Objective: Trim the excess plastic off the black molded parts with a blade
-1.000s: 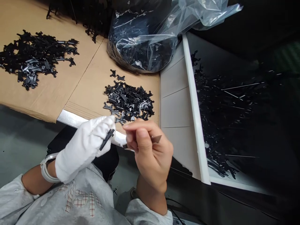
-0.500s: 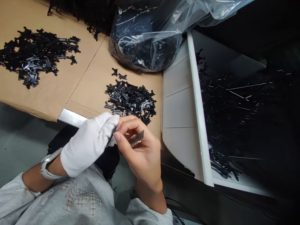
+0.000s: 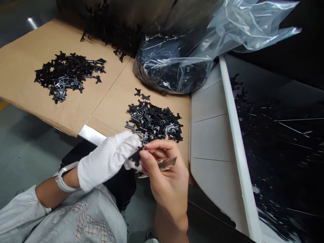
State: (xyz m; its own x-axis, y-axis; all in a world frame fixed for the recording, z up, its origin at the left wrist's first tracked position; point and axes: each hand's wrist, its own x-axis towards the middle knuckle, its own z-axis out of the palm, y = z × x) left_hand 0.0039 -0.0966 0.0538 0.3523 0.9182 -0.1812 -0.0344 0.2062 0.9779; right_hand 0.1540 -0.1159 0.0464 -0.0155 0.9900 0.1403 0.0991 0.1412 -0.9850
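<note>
My left hand (image 3: 106, 162), in a white glove, is closed on a small black plastic part (image 3: 136, 157). The thumb and index finger of my right hand (image 3: 165, 172), which is bare, pinch the near edge of that part. Tucked in the same right hand lies a utility knife (image 3: 168, 163), its angled blade tip pointing right and its handle end showing under the thumb. Just beyond both hands spreads a pile of similar black plastic parts (image 3: 154, 119) on the cardboard-covered table (image 3: 106, 111).
A second heap of black parts (image 3: 71, 72) lies to the left. At the back sits a clear plastic bag (image 3: 174, 72) filled with dark pieces. On the right, a white-walled bin (image 3: 211, 135) holds many thin black pieces. Dark parts (image 3: 124, 40) stand along the table's far side.
The view has shifted, so the scene appears lower and further right. The black part between my hands now shows more of its face, and my right fingers have moved slightly along it.
</note>
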